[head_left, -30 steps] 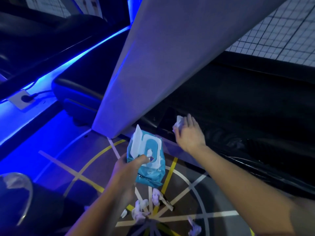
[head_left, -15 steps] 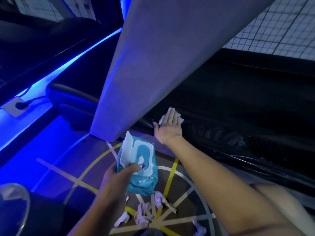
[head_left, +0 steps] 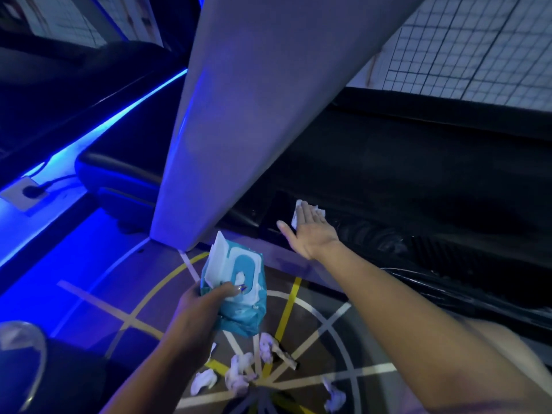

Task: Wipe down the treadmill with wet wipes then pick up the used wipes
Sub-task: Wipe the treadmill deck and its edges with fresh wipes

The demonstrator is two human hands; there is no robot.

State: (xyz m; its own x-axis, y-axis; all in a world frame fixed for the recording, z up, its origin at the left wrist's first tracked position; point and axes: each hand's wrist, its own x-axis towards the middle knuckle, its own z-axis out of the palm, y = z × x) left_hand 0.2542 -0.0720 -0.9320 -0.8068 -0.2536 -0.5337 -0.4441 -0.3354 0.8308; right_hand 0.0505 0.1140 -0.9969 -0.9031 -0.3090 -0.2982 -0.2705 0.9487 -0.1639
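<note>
The black treadmill [head_left: 418, 180] runs across the right half, with its grey upright [head_left: 254, 100] rising over the middle. My right hand [head_left: 309, 231] lies flat on the treadmill's near side rail and presses a white wet wipe [head_left: 298, 210] under its fingers. My left hand [head_left: 203, 306] holds a blue pack of wet wipes [head_left: 236, 288] over the floor, its white lid flipped open. Several crumpled used wipes [head_left: 239, 373] lie on the floor below the pack.
The floor [head_left: 301, 294] bears yellow and white lines. Blue light strips [head_left: 104, 127] glow at the left, beside a wall socket [head_left: 24, 192] with a plug. A dark rounded object [head_left: 44, 375] fills the bottom left corner. A tiled wall [head_left: 478, 46] stands behind the treadmill.
My right hand has slid the wipe along the rail, away from me and to the right, and flattened out. The pack in my left hand stays about where it was.
</note>
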